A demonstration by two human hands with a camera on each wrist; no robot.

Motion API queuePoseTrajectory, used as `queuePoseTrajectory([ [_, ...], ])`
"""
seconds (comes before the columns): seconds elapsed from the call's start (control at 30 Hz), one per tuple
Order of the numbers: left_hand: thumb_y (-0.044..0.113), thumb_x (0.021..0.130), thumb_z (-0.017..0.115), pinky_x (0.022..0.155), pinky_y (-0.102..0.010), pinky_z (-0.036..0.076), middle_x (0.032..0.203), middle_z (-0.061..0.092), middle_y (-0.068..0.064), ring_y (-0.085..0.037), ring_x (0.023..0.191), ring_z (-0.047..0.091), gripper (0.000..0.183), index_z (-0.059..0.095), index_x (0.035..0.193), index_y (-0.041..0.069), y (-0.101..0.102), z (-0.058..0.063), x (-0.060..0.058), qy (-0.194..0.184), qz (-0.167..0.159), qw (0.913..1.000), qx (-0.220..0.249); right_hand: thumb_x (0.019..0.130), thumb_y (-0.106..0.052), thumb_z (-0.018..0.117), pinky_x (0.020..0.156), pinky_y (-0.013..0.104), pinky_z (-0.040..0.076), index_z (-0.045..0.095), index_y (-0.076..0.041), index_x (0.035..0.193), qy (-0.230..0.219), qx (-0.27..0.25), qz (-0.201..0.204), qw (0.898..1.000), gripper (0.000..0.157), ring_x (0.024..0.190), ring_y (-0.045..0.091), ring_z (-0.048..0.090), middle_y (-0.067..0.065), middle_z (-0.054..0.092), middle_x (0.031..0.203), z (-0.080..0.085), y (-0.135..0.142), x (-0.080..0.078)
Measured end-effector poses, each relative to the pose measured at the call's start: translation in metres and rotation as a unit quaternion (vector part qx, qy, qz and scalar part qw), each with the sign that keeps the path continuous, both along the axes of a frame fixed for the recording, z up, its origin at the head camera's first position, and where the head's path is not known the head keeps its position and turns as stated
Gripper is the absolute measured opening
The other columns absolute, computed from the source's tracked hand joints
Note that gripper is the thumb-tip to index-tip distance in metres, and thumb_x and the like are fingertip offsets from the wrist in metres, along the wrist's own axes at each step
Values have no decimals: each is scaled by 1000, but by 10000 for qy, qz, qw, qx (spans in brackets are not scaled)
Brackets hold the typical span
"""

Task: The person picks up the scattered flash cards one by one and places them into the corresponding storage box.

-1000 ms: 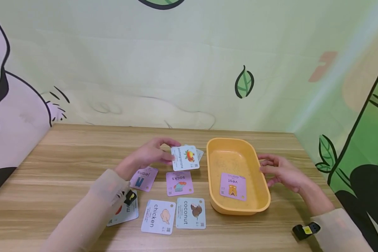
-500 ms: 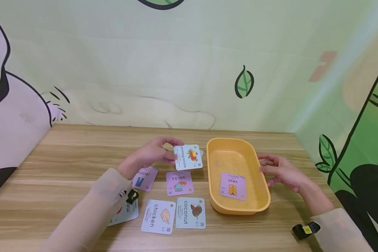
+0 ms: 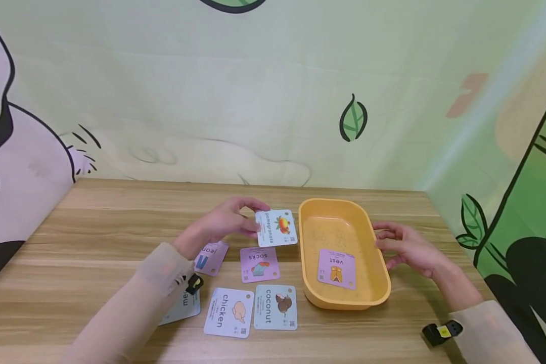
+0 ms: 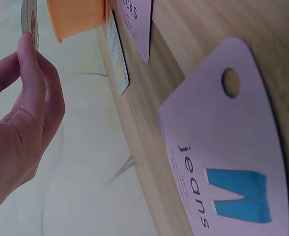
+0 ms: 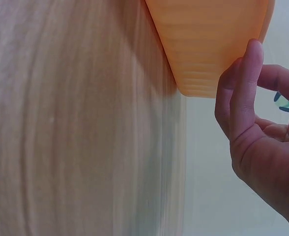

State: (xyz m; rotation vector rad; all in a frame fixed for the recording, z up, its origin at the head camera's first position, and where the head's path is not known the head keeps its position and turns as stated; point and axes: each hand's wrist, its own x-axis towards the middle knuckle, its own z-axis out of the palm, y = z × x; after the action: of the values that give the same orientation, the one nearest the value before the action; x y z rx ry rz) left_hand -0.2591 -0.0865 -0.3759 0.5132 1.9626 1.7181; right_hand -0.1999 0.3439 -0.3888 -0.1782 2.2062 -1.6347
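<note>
My left hand (image 3: pixel 227 222) pinches the pomegranate card (image 3: pixel 276 228) by its left edge. That card is raised above the table, close to the left rim of the yellow plastic tub (image 3: pixel 306 283). In the left wrist view, thumb and fingers meet on the held card (image 4: pixel 29 19). Inside the tub lies a purple vest card (image 3: pixel 336 269). My right hand (image 3: pixel 407 248) rests with loosely bent fingers against the tub's right side. The right wrist view shows its fingertips touching the tub's outer wall (image 5: pixel 203 44) near the rim.
On the wooden table (image 3: pixel 118 217) lie the socks (image 3: pixel 259 264), jeans (image 3: pixel 211 258), chicken (image 3: pixel 229 312) and coconut (image 3: pixel 275 307) cards. A partly covered card (image 3: pixel 184 306) is under my left forearm. Another pale card (image 4: pixel 117 54) lies behind, seen in the left wrist view.
My left hand has moved a little to the right with the pomegranate card, which now hides the pale card behind it in the head view. My right hand and the tub have stayed put.
</note>
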Motion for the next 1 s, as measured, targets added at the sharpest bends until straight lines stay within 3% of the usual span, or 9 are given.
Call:
queuePoseTrajectory([
  [0.27, -18, 88, 63, 84, -42, 61, 128, 47, -23, -28, 92, 69, 49, 58, 135, -8, 7, 2, 2, -1, 1, 10000, -65, 101, -9, 63, 69, 41, 63, 28, 12, 152, -7, 60, -4, 10000, 65, 94, 26, 67, 28, 53, 122, 0, 0, 0],
  [0.53, -18, 87, 63, 80, -36, 62, 128, 48, -23, -27, 91, 68, 48, 60, 134, -8, 16, 3, 4, -47, -36, 10000, -16, 101, -8, 62, 69, 42, 63, 28, 13, 152, 10, 25, 25, 10000, 64, 94, 25, 68, 28, 54, 122, 0, 0, 0],
  [1.0, -19, 87, 63, 80, -36, 62, 125, 50, -22, -28, 94, 67, 49, 60, 134, -8, 31, 3, 5, -81, -96, 9999, 44, 101, -8, 62, 69, 42, 63, 28, 12, 152, -16, 18, 30, 10000, 64, 95, 25, 68, 29, 53, 125, 0, 1, 0],
])
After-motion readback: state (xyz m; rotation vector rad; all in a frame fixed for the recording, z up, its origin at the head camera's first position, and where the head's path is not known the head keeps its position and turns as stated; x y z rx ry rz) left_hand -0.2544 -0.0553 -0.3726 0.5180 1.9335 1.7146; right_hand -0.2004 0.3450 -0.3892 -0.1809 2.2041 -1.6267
